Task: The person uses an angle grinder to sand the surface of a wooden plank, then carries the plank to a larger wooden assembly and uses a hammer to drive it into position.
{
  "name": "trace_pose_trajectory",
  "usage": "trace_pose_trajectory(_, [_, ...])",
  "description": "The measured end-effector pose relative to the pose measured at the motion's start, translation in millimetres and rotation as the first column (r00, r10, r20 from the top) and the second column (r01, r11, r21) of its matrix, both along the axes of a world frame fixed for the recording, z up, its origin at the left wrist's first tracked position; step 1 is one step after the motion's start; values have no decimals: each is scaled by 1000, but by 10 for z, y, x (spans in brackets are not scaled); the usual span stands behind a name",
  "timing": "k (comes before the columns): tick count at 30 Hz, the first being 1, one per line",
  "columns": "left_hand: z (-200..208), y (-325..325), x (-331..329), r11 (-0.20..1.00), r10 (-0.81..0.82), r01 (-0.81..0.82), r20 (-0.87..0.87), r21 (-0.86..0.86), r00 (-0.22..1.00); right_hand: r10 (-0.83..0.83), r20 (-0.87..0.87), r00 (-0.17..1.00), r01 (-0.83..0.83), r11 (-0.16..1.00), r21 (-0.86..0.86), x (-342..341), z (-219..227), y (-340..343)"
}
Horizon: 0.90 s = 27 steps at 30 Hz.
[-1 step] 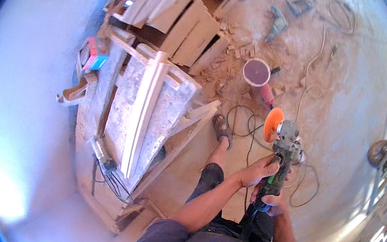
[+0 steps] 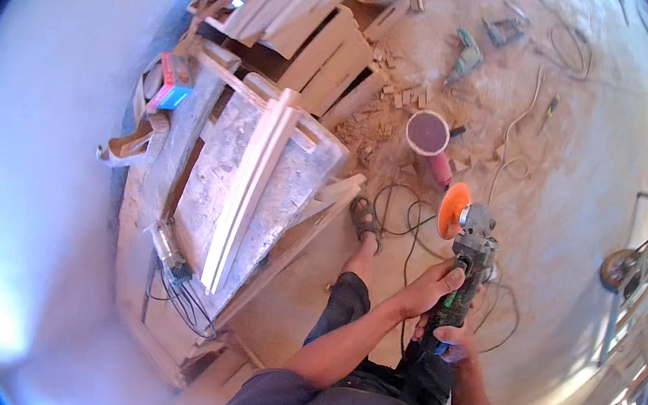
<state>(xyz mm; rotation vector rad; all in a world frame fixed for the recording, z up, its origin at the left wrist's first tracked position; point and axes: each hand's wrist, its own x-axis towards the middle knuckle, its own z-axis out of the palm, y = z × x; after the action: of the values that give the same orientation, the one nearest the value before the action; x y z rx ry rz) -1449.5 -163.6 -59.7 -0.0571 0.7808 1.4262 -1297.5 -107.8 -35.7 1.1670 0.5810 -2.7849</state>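
Note:
An angle grinder (image 2: 454,299) with an orange disc-shaped pad (image 2: 452,211) is held up before my body, pad end pointing away from me. My left hand (image 2: 428,290) is closed around the middle of its dark body, thumb on top. Nearer to me, my right hand (image 2: 459,340) grips the rear end of the same grinder. The undersides of both grips are partly hidden. To my left, a pale grooved wooden moulding (image 2: 251,189) lies along a worn workbench board (image 2: 221,149).
A router-like power tool (image 2: 168,252) with a coiled cord rests on the bench's near left. Beyond my foot, a red-handled disc sander (image 2: 429,138) lies on the floor near wood scraps and loose cords. Farther off are a green drill (image 2: 466,56) and stacked boards (image 2: 317,60). A wheeled metal frame (image 2: 621,270) stands right.
The whole view has shifted slightly, so the bench and floor tools sit a little differently. Both hands keep the same hold on the grinder.

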Motion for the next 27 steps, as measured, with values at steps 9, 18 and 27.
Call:
trace_pose_trajectory(9, [368, -225, -422, 970, 210, -207, 5, -125, 978, 108, 48, 993, -118, 916, 383, -706, 502, -149])
trace_pose_trajectory(18, [666, -717, -1245, 976, 219, -218, 34, -12, 975, 294, 132, 946, -322, 831, 454, -1794, 1100, -192])
trace_pose_trajectory(27, [616, -1365, -1981, 697, -133, -703, -989, -143, 69, 414, 280, 866, -499, 685, 531, -2584, 1083, 156])
